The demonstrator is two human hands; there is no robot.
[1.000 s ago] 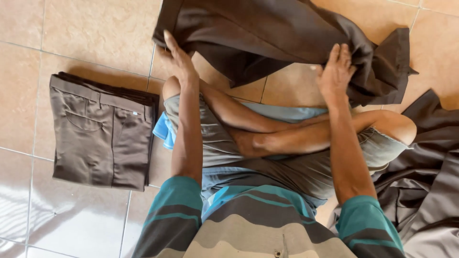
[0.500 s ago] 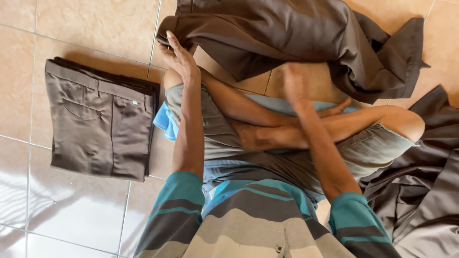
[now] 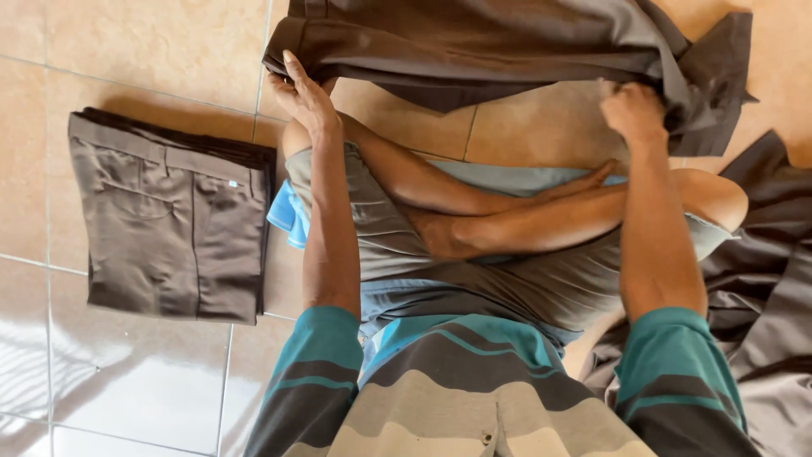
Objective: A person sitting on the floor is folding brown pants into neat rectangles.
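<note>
Head view: the left hand [image 3: 306,97], fingers spread flat, touches the near left edge of the dark trousers [image 3: 491,42] spread on the floor [image 3: 152,42]. The right hand [image 3: 633,112] is fisted on their right edge. A folded pair [image 3: 173,228] lies left.

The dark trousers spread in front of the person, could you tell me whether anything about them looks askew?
Yes: the dark trousers lie rumpled, bunched in folds at the right hand, unlike the folded stack squared neatly on the tiles.
</note>
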